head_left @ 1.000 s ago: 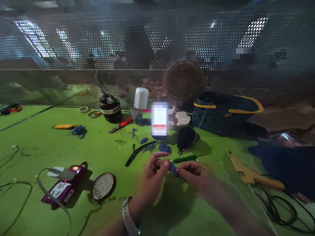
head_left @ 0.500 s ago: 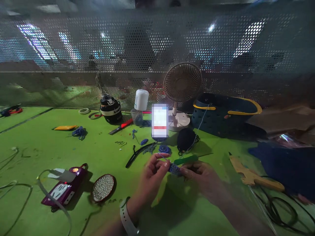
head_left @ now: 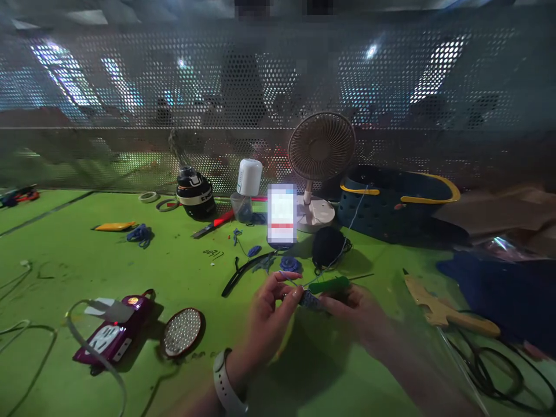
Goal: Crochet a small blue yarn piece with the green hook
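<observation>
Between both hands is a small blue-purple crocheted piece (head_left: 310,299). My left hand (head_left: 278,301) pinches its left side, with blue yarn passing over the raised index finger. My right hand (head_left: 354,307) has closed fingers at the piece's right edge. Just behind the right fingers sits a green-handled crochet hook (head_left: 328,285), its thin shaft pointing right; how far the fingers grip it is unclear. A strand runs up towards a dark yarn ball (head_left: 329,248) and the basket. Beyond the hands lies a round blue crocheted piece (head_left: 290,264).
Behind the hands stand a phone (head_left: 282,214) with a blurred screen, a fan (head_left: 321,147) and a dark basket (head_left: 391,202). Left are a purple power strip (head_left: 119,333) and a round studded disc (head_left: 182,333). A wooden-handled glue gun (head_left: 447,313) with a cable lies right.
My hands have shifted slightly, and the crocheted piece is turned a little and more covered by the fingers. The green-handled hook's shaft has tipped slightly lower.
</observation>
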Demonstrator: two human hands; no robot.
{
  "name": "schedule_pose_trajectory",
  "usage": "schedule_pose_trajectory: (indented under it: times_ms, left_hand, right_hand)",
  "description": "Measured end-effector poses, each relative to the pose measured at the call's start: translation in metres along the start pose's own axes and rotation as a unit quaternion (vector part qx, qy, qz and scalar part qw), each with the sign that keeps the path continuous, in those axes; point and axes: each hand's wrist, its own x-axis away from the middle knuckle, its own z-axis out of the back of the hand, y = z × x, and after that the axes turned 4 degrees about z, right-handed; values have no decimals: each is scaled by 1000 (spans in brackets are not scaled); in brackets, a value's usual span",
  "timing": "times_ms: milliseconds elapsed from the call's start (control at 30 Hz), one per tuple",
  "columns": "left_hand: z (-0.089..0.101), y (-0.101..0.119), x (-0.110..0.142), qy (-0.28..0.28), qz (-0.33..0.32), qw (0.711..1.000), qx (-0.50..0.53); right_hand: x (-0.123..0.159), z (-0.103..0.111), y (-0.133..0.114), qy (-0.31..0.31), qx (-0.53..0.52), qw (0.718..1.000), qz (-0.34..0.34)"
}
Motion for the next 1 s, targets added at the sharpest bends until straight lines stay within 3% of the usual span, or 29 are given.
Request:
schedule_pose_trajectory:
  times_ms: [233,700,1000]
  left_hand:
    - [-1,-1,-2,0,22,999,43]
    - [-2,-2,-3,-4,55,991,123]
    - [-1,-7,-3,-8,60,991,120]
  right_hand:
    - [-1,1,2,-17,20,999,45]
    - [2,1,-1,0,48,998,33]
    - [5,1,-3,-69,35,997,13]
